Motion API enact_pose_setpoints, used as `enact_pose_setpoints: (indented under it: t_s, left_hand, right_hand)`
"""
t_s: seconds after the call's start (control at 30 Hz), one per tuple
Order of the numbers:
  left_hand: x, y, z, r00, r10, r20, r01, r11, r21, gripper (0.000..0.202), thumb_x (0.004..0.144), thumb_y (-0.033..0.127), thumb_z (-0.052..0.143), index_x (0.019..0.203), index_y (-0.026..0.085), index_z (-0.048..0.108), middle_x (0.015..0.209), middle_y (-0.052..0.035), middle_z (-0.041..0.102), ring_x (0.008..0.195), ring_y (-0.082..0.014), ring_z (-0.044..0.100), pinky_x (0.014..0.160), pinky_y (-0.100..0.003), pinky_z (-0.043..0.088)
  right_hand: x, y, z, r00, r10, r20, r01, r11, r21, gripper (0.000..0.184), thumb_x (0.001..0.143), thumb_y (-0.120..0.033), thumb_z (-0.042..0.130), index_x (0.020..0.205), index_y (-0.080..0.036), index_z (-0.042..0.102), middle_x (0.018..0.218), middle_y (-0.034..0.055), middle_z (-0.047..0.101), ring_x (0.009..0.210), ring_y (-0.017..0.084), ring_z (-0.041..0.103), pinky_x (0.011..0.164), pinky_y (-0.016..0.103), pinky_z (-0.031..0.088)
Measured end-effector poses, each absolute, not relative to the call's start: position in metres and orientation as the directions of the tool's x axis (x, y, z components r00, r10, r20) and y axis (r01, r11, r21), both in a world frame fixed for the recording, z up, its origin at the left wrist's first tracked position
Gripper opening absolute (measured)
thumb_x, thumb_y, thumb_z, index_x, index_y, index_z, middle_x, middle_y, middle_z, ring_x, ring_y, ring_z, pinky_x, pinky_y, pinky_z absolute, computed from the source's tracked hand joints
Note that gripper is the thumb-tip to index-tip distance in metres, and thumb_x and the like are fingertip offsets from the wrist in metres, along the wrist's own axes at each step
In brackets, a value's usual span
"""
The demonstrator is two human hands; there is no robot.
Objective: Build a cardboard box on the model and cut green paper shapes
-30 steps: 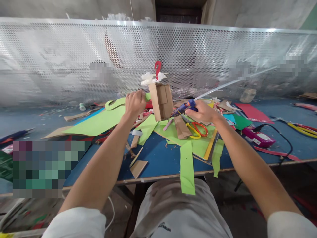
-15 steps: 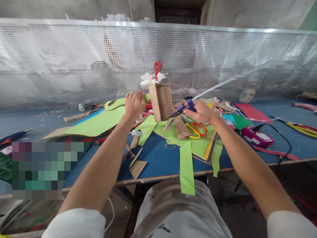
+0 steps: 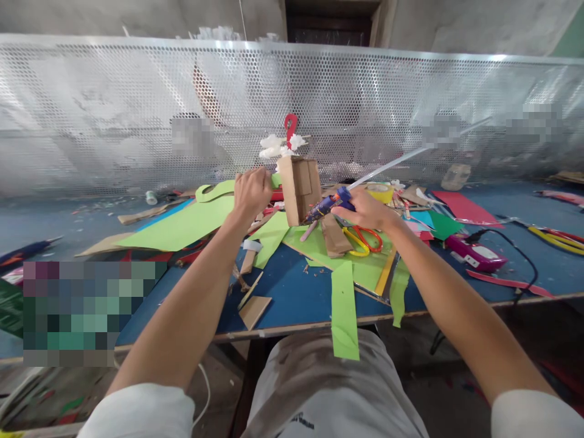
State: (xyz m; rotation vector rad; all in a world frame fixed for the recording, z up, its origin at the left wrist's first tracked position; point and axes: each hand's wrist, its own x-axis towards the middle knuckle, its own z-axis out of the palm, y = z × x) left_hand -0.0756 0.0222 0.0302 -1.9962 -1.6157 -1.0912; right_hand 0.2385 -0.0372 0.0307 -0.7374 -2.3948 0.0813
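Note:
My left hand (image 3: 253,196) is closed round a light green paper strip (image 3: 214,191) whose curled end sticks out to the left; its other end meets the side of a small open cardboard box (image 3: 292,193). White fluffy pieces (image 3: 272,146) and a red curled piece (image 3: 291,126) rise behind the top of the box. In my right hand (image 3: 367,210) is a dark blue hot glue gun (image 3: 329,204), a long clear glue stick (image 3: 392,163) jutting from its back. The gun's nozzle is at the lower right edge of the box's open side; exact contact is hard to make out.
Green paper sheets (image 3: 182,226), cardboard scraps and orange-and-yellow-handled scissors (image 3: 358,241) clutter the blue table (image 3: 292,298). A purple power adapter (image 3: 477,252) and pliers (image 3: 556,237) lie to the right. Behind stands a perforated metal screen (image 3: 347,91).
The glue gun has shifted left and slightly down, its nozzle now overlapping the box's edge. The box and my left hand have moved slightly right.

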Motion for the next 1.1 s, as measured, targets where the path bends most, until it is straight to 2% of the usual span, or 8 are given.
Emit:
enact_pose_setpoints:
  t_s: [0.23, 0.4, 0.57, 0.63, 0.77, 0.9, 1.03, 1.1]
  left_hand:
    - [-0.077, 0.023, 0.029, 0.065, 0.674, 0.736, 0.924, -0.318, 0.21, 0.04, 0.107, 0.035, 0.029, 0.099, 0.024, 0.067, 0.105, -0.0155, 0.075, 0.111, -0.0343, 0.064, 0.097, -0.045, 0.037]
    - [-0.078, 0.023, 0.03, 0.049, 0.669, 0.742, 0.937, -0.287, 0.197, 0.041, 0.107, 0.036, 0.028, 0.098, 0.024, 0.066, 0.105, -0.0151, 0.076, 0.109, -0.0342, 0.065, 0.097, -0.045, 0.038]
    - [-0.079, 0.025, 0.029, 0.043, 0.664, 0.746, 0.941, -0.277, 0.193, 0.04, 0.107, 0.035, 0.028, 0.096, 0.024, 0.065, 0.104, -0.0149, 0.076, 0.106, -0.0338, 0.066, 0.096, -0.046, 0.039]
    - [-0.08, 0.025, 0.029, 0.046, 0.666, 0.745, 0.941, -0.278, 0.191, 0.04, 0.108, 0.035, 0.029, 0.096, 0.024, 0.065, 0.104, -0.0146, 0.076, 0.107, -0.0337, 0.066, 0.096, -0.045, 0.039]
    - [-0.08, 0.026, 0.028, 0.044, 0.673, 0.738, 0.944, -0.271, 0.19, 0.04, 0.108, 0.034, 0.029, 0.096, 0.023, 0.066, 0.104, -0.0146, 0.076, 0.106, -0.033, 0.066, 0.096, -0.044, 0.039]
    - [-0.079, 0.026, 0.028, 0.039, 0.667, 0.744, 0.945, -0.266, 0.189, 0.04, 0.108, 0.034, 0.029, 0.097, 0.023, 0.066, 0.105, -0.0147, 0.076, 0.107, -0.0329, 0.066, 0.096, -0.044, 0.04]
    - [-0.08, 0.027, 0.027, 0.049, 0.663, 0.747, 0.946, -0.27, 0.179, 0.041, 0.109, 0.034, 0.029, 0.099, 0.023, 0.067, 0.104, -0.014, 0.076, 0.107, -0.0331, 0.066, 0.097, -0.044, 0.04]
    - [-0.08, 0.027, 0.027, 0.055, 0.665, 0.745, 0.948, -0.27, 0.171, 0.041, 0.108, 0.034, 0.029, 0.1, 0.023, 0.067, 0.104, -0.0143, 0.076, 0.107, -0.0334, 0.066, 0.096, -0.044, 0.04]
  right_hand:
    - [0.239, -0.038, 0.031, -0.655, 0.521, 0.547, 0.49, 0.844, -0.218, 0.034, 0.102, -0.05, 0.056, 0.085, -0.021, 0.058, 0.078, 0.002, 0.058, 0.073, 0.019, 0.051, 0.074, 0.033, 0.036]
    - [0.254, -0.03, 0.032, -0.632, 0.554, 0.542, 0.512, 0.823, -0.245, 0.031, 0.101, -0.048, 0.06, 0.088, -0.02, 0.064, 0.076, 0.0008, 0.06, 0.07, 0.018, 0.051, 0.07, 0.032, 0.036]
    - [0.267, -0.029, 0.035, -0.6, 0.585, 0.546, 0.541, 0.799, -0.261, 0.036, 0.1, -0.053, 0.061, 0.087, -0.019, 0.066, 0.076, 0.0021, 0.061, 0.072, 0.019, 0.053, 0.071, 0.033, 0.038]
    - [0.268, -0.03, 0.034, -0.592, 0.601, 0.537, 0.517, 0.794, -0.319, 0.04, 0.1, -0.057, 0.061, 0.087, -0.02, 0.065, 0.075, 0.0018, 0.061, 0.07, 0.018, 0.053, 0.07, 0.032, 0.039]
    - [0.265, -0.033, 0.033, -0.584, 0.669, 0.459, 0.392, 0.728, -0.562, 0.053, 0.104, -0.069, 0.052, 0.083, -0.021, 0.06, 0.059, -0.0023, 0.051, 0.055, 0.014, 0.047, 0.058, 0.029, 0.039]
    - [0.265, -0.034, 0.033, -0.406, 0.79, 0.46, 0.455, 0.611, -0.648, 0.064, 0.103, -0.076, 0.049, 0.068, -0.023, 0.047, 0.052, -0.0018, 0.047, 0.046, 0.011, 0.044, 0.048, 0.026, 0.034]
    - [0.268, -0.035, 0.033, -0.556, 0.794, 0.244, 0.403, 0.515, -0.757, 0.061, 0.098, -0.077, 0.057, 0.072, -0.023, 0.049, 0.054, -0.002, 0.05, 0.043, 0.01, 0.042, 0.043, 0.025, 0.032]
    - [0.267, -0.037, 0.032, -0.59, 0.776, 0.223, 0.305, 0.471, -0.828, 0.058, 0.097, -0.077, 0.06, 0.078, -0.023, 0.049, 0.056, -0.0034, 0.05, 0.042, 0.009, 0.039, 0.041, 0.025, 0.03]
